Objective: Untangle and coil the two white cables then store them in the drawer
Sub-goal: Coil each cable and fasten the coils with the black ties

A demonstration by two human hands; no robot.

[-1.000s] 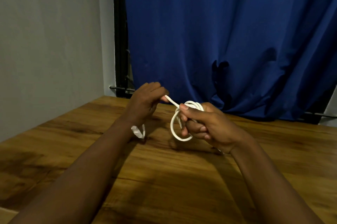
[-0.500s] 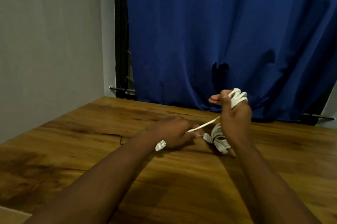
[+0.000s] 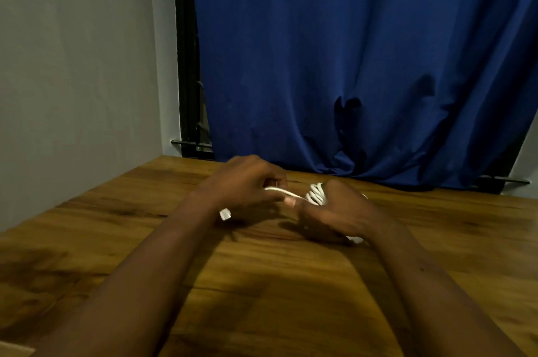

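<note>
- We see both forearms reaching forward from the bottom corners of the view, converging over the middle of the table (image 3: pixel 454 243), with the two hands close together and nearly touching.
- The left hand (image 3: pixel 247 182) is held knuckles-up above the wood, its fingers curled down and its thumb and fingertips pinching a short straight stretch of the white cable (image 3: pixel 281 190).
- The right hand (image 3: pixel 337 212) lies lower and just to the right, back of the hand towards us, its fingers wrapped round the coil (image 3: pixel 316 195). The thumb tip points at the left hand, right under the taut strand.
- The strand runs from the left hand's pinch slightly downward into the coil, so the cable is off the table and held between both hands.
- A white plug (image 3: pixel 225 214) hangs beneath the left wrist, just above the wood. We cannot tell whether it touches the surface.
- A little more white shows under the heel of the right hand, at the table's surface, and a sliver beyond its knuckles.
- Counting: two hands, two bare forearms, one coil of several turns, one free strand, one plug. Motion blur keeps us from counting the turns, and we cannot tell whether the bundle is one cable or two.
- Behind the table we count one blue curtain (image 3: pixel 349 65), one grey wall (image 3: pixel 72 65) on the left, and one black window frame (image 3: pixel 186 65) between them.
</note>
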